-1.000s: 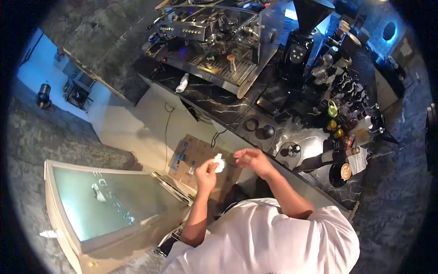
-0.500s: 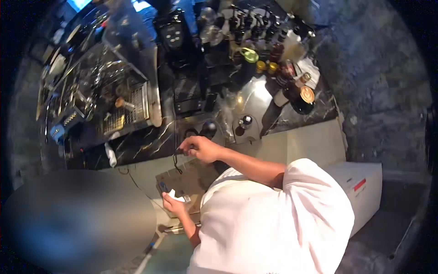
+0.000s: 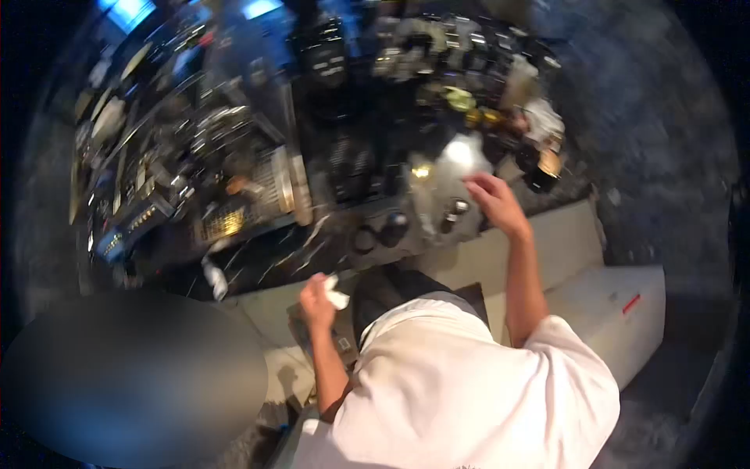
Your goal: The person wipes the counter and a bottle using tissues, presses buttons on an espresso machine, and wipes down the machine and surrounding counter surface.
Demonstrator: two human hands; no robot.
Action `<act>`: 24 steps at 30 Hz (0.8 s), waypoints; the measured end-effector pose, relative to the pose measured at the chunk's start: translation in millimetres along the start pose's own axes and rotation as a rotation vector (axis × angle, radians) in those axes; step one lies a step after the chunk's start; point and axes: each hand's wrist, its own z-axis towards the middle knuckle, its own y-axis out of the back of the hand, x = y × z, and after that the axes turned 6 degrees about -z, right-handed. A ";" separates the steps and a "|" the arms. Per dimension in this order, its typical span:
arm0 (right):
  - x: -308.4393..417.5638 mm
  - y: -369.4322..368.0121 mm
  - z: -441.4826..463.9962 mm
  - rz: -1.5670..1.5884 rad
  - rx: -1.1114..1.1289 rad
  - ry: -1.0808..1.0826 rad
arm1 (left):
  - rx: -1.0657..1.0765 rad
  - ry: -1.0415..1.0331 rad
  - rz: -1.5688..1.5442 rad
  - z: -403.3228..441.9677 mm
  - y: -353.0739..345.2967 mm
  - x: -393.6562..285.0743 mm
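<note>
My left hand point(image 3: 315, 303) is closed around a crumpled white cloth or tissue point(image 3: 337, 293), low in front of the counter's edge. My right hand point(image 3: 497, 205) reaches over the counter, fingers loosely stretched to the left, with nothing visible in them. Just left of those fingers stands a small shiny metal piece with a dark lower part point(image 3: 455, 209), perhaps a tamper. Further left, a dark round knob-like piece point(image 3: 397, 227) and a dark ring point(image 3: 364, 239) lie on a grey mat. Motion blur hides finer detail.
An espresso machine with a metal drip grate point(image 3: 223, 223) fills the left. A black grinder point(image 3: 328, 59) stands behind the counter's middle. Several bottles point(image 3: 437, 39) line the back. A coffee cup point(image 3: 549, 166) sits at the right, and a white box point(image 3: 625, 313) lies below.
My right hand has swung from the counter's front edge to the right and forward over the counter. My left hand has risen slightly with the white cloth or tissue. The view has shifted.
</note>
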 end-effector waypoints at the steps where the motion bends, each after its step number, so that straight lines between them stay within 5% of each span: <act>1: 6.2 -15.3 -3.0 -0.013 0.078 -0.010 | 0.085 0.011 0.116 -0.2 6.9 -7.2; 6: 49.5 -162.7 5.6 -0.330 0.276 0.169 | 0.237 0.015 0.278 5.3 38.9 -39.4; 8: 54.4 -232.3 31.7 -0.276 0.189 0.364 | 0.233 0.090 0.193 5.6 59.2 -48.5; 13: 73.7 -373.4 94.4 -0.139 -0.072 0.449 | 0.132 0.179 0.129 -7.8 117.9 -51.0; 19: 68.4 -435.0 132.1 -0.172 -0.199 0.600 | 0.049 0.207 0.116 -17.1 179.5 -33.1; 24: 69.2 -443.2 133.1 -0.379 -0.173 0.427 | 0.053 0.227 0.172 -14.2 201.3 -27.1</act>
